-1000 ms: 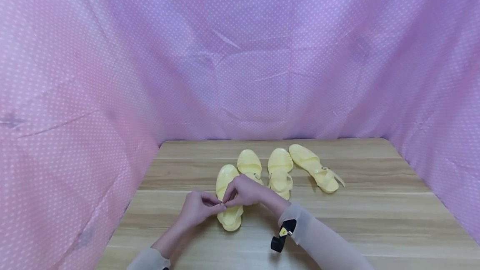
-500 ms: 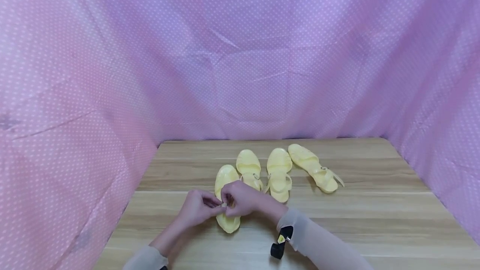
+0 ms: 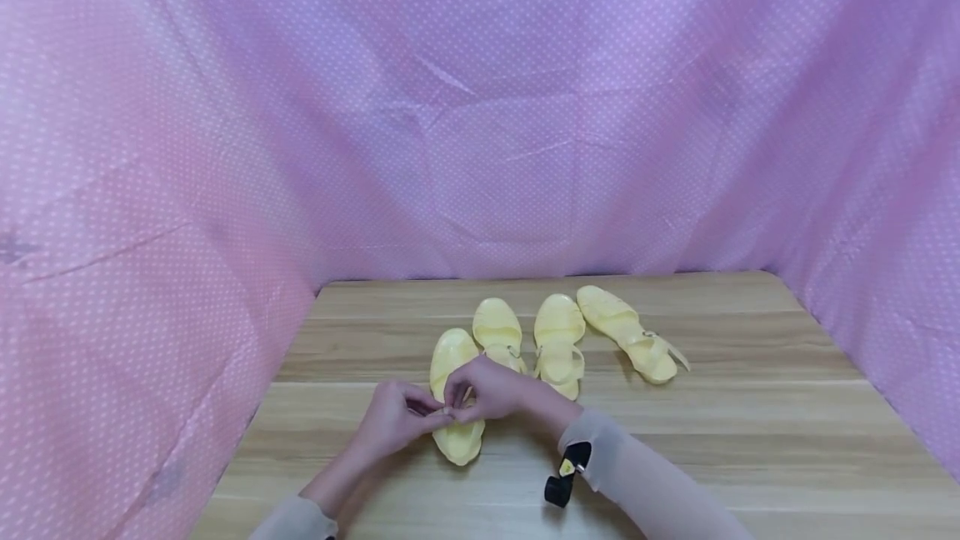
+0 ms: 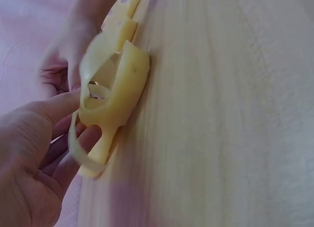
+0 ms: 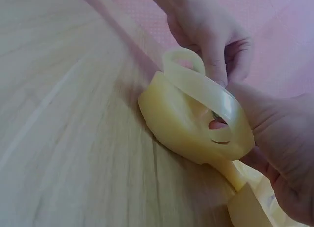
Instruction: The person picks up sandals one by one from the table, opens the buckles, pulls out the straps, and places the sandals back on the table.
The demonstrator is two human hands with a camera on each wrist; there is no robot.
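The thumb and fingers of the left hand (image 3: 393, 419) pinch a thin yellow strap (image 5: 206, 92), and the fingers of the right hand (image 3: 491, 390) pinch it too. The fingertips of the two hands meet there — so close that I can't tell which bit each one has. The strap makes a loop over the heel of the yellow sandal (image 3: 452, 350) it belongs to. That sandal sits flat on the wooden table (image 3: 750, 415), right under the hands, with its round toe pointing away from the person.

Just to its right is a second sandal (image 3: 497, 323), partly behind the right hand. Next to that is a third sandal (image 3: 559, 323), pointing straight ahead. The fourth sandal (image 3: 618, 323) lies at a slant — its loose strap end sticks out to the right. A black gadget (image 3: 567, 473) is on the right wrist, by the pale sleeve (image 3: 645, 465). Pink cloth (image 3: 495, 123) with white dots hangs all around behind the table.
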